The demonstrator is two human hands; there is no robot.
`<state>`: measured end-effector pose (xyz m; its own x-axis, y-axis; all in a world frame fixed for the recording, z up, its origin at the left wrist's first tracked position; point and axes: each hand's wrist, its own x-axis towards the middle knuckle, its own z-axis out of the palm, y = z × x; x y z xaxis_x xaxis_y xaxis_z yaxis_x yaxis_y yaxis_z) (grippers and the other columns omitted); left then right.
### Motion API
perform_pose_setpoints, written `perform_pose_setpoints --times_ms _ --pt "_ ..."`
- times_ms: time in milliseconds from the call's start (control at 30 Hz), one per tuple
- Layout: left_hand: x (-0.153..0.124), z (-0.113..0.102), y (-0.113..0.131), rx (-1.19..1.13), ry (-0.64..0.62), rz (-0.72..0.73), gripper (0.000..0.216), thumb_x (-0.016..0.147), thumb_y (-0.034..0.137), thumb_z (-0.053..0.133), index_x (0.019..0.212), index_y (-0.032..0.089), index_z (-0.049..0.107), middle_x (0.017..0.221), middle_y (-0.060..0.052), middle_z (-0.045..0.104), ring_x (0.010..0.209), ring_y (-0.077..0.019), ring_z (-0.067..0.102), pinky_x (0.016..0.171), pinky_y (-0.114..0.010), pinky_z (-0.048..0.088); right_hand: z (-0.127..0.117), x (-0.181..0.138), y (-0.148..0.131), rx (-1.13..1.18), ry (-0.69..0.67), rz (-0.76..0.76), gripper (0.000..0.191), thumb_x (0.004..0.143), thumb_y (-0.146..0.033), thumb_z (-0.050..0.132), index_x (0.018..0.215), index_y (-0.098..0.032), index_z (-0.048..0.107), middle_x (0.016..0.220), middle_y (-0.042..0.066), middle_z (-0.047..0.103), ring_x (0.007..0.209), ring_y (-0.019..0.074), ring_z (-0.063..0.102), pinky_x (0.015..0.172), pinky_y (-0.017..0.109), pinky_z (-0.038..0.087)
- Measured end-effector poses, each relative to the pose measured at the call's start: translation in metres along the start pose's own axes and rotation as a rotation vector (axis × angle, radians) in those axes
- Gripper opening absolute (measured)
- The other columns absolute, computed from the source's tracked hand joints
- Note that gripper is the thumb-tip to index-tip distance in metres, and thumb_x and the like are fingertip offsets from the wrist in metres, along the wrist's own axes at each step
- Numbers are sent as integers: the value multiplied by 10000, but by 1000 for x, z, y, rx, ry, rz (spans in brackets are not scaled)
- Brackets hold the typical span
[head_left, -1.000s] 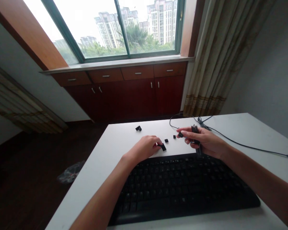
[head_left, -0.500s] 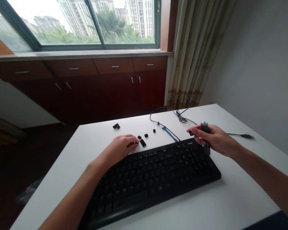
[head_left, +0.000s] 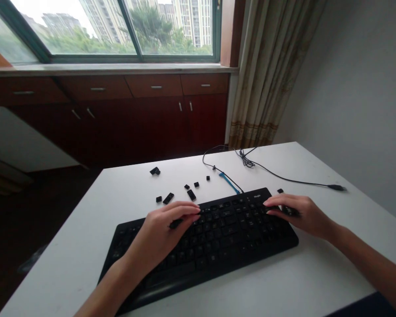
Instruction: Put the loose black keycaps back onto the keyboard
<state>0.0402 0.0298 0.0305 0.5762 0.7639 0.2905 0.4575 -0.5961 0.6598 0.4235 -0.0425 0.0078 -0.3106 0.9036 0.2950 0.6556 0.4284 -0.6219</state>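
Observation:
A black computer keyboard (head_left: 211,251) lies on the white table (head_left: 333,268), with keycaps on its rows. My left hand (head_left: 165,224) rests over the keyboard's left half, its fingers curled around a small black keycap (head_left: 176,224). My right hand (head_left: 302,215) is at the keyboard's right end, pinching a small dark piece (head_left: 290,211) whose shape is mostly hidden by the fingers. Several loose black keycaps lie beyond the keyboard, among them a long one (head_left: 191,194) and a wider one (head_left: 168,198).
A blue plastic strip (head_left: 229,182) lies against the keyboard's far edge, beside a thin black cable (head_left: 267,174) ending in a plug (head_left: 336,187). A small black piece (head_left: 280,190) lies near the keyboard's right corner. Red-brown cabinets (head_left: 119,119) stand beyond the table.
Both hands have moved down onto the keyboard. The dark cylinder in my right hand no longer shows. More black pieces now lie on the table at the left.

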Motion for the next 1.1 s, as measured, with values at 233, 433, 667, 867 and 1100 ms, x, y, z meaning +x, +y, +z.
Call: perform_pose_setpoints --times_ms 233,433,667,867,1100 --pt "-20 18 1 58 16 76 163 931 200 633 1049 265 726 1103 5 740 977 -141 716 910 -230 573 -5 -9 16 -71 -36 -168 298 896 -133 634 1168 -231 709 1140 89 721 983 213 714 844 340 614" --pt "-21 19 0 32 56 52 172 895 181 679 1033 274 722 1095 13 746 970 -137 720 912 -204 566 -2 -14 19 -86 17 -205 334 886 -84 636 1185 -218 700 1131 85 729 1015 217 712 889 340 609" --pt "-24 19 7 -124 109 -106 127 860 222 730 960 297 748 1036 19 764 945 -144 731 857 -174 576 -5 -8 19 -92 -34 -218 340 893 -93 629 1197 -225 705 1152 83 735 1030 219 714 900 343 609" --pt "-26 21 8 -301 111 -262 132 841 269 749 972 283 765 1062 -17 759 970 -177 730 838 -190 595 -8 -7 19 -85 -51 -217 330 895 -97 624 1190 -218 707 1137 88 740 1020 218 717 880 330 610" --pt "-23 19 9 -464 160 -368 101 808 274 780 908 270 778 1027 -23 773 992 -184 722 875 -200 584 -19 -7 14 -168 -181 -225 349 895 -80 585 1199 -223 681 1210 96 696 983 198 713 796 293 590"
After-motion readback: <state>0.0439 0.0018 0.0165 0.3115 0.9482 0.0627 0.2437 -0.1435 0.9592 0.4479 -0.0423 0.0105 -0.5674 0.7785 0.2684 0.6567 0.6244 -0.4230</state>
